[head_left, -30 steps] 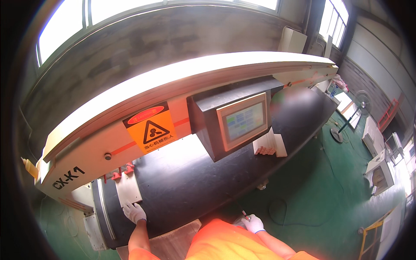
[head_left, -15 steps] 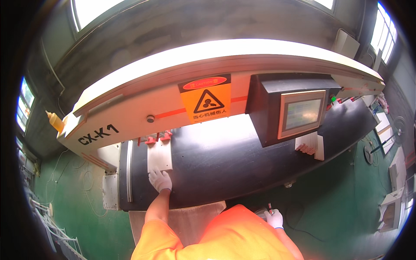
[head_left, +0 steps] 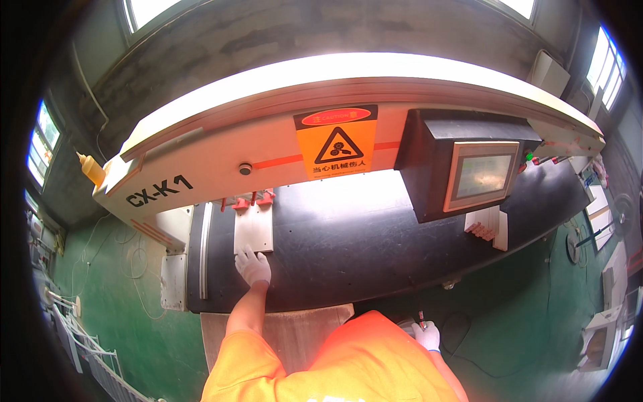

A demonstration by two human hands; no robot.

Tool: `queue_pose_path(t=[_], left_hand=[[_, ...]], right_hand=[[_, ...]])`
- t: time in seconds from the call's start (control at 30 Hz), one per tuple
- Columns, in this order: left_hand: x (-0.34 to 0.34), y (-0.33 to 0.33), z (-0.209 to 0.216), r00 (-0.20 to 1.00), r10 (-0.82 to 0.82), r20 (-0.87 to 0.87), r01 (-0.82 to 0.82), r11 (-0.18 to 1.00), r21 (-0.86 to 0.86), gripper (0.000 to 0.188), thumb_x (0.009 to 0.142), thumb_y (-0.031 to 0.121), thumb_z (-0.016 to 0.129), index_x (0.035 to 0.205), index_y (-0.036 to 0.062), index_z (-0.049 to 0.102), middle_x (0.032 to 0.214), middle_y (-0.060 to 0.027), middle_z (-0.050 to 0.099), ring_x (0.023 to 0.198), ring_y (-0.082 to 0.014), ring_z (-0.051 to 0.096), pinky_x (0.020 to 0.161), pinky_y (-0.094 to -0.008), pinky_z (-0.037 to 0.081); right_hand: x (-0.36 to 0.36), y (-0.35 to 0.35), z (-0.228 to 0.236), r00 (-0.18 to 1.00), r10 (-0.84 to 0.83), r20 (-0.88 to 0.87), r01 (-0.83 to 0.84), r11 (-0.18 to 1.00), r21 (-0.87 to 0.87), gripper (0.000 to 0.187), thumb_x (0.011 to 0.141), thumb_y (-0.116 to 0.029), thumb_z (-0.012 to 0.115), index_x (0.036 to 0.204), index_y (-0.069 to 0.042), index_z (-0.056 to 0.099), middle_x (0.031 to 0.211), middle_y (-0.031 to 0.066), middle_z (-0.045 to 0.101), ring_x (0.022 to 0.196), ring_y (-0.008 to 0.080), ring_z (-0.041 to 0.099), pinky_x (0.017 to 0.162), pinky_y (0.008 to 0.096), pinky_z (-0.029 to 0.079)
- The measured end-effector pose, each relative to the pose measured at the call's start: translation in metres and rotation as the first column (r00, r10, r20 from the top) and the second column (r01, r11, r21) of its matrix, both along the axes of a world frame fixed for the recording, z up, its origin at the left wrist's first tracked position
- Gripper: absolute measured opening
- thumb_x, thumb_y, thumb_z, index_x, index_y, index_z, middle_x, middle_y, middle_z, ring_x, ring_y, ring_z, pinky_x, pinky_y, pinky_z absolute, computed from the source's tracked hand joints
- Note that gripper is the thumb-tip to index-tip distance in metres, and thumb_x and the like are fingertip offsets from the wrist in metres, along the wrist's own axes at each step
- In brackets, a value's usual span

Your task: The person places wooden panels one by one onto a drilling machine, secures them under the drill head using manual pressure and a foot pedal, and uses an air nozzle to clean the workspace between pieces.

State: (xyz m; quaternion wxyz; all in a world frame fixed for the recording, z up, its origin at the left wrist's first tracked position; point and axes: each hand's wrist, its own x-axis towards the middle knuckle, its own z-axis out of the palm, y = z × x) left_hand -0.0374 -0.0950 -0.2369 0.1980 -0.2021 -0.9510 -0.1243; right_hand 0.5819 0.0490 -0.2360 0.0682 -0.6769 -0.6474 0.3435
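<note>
Touching a white panel (head_left: 254, 229): left hand (head_left: 253, 266), at a black table (head_left: 335, 258)

White panel: one, lying flat near the table's left edge, just right of a metal rail (head_left: 205, 251); far end at the red clamps (head_left: 265, 198), near end short of the table's front edge. Left hand: white-gloved, extended, fingers slightly spread, tips at the panel's near edge. Right hand (head_left: 426, 336): white-gloved, out in front of the table's front edge, fingers folded around a slim tool (head_left: 421, 316); exact pinch too small to tell. Pale strips (head_left: 482, 223): one stack, toward the table's right end, close to its front edge. Yellow bottle (head_left: 92, 170): one, at the left end of the machine beam (head_left: 221, 167).
</note>
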Motion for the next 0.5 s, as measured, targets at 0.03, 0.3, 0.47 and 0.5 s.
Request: queue_pose_path(t=[0.03,0.3,0.47,0.5], left_hand=[[0.001,0.001,0.001,1.000,0.001,0.006,-0.001,1.000,0.000,0.063,0.098,0.031,0.070,0.153,0.0048,0.057,0.163,-0.0263,0.049,0.142,-0.0494,0.052,0.124,-0.0592,0.038],[0.000,0.001,0.003,0.999,0.004,0.047,-0.004,1.000,0.000,0.064,0.099,0.033,0.069,0.157,0.0065,0.055,0.167,-0.0260,0.046,0.147,-0.0495,0.049,0.127,-0.0592,0.036],[0.003,0.000,0.006,0.997,0.007,0.083,-0.007,1.000,-0.002,0.065,0.100,0.033,0.068,0.157,0.0067,0.054,0.168,-0.0259,0.045,0.147,-0.0498,0.048,0.127,-0.0596,0.036],[0.003,-0.001,0.007,0.997,0.005,0.081,-0.004,1.000,-0.004,0.065,0.100,0.033,0.068,0.158,0.0067,0.054,0.168,-0.0260,0.045,0.148,-0.0499,0.048,0.127,-0.0596,0.036]], right_hand=[[0.001,0.000,-0.002,1.000,-0.001,0.000,0.001,1.000,0.007,0.048,0.091,-0.042,0.082,0.108,0.002,0.075,0.099,0.0270,0.078,0.098,0.0458,0.076,0.089,0.0512,0.058],[0.002,-0.001,-0.005,1.000,-0.013,0.001,0.013,0.999,0.036,0.048,0.090,-0.045,0.081,0.105,0.000,0.075,0.094,0.0259,0.078,0.095,0.0464,0.077,0.087,0.0519,0.058],[-0.015,-0.011,0.056,0.949,0.243,0.203,-0.222,0.968,-0.120,0.061,0.092,-0.063,0.071,0.113,-0.006,0.076,0.102,0.0265,0.080,0.104,0.0478,0.077,0.092,0.0535,0.059],[-0.016,-0.013,0.063,0.925,0.304,0.228,-0.276,0.950,-0.148,0.063,0.093,-0.065,0.067,0.115,-0.007,0.076,0.105,0.0264,0.080,0.106,0.0478,0.076,0.093,0.0538,0.059]])
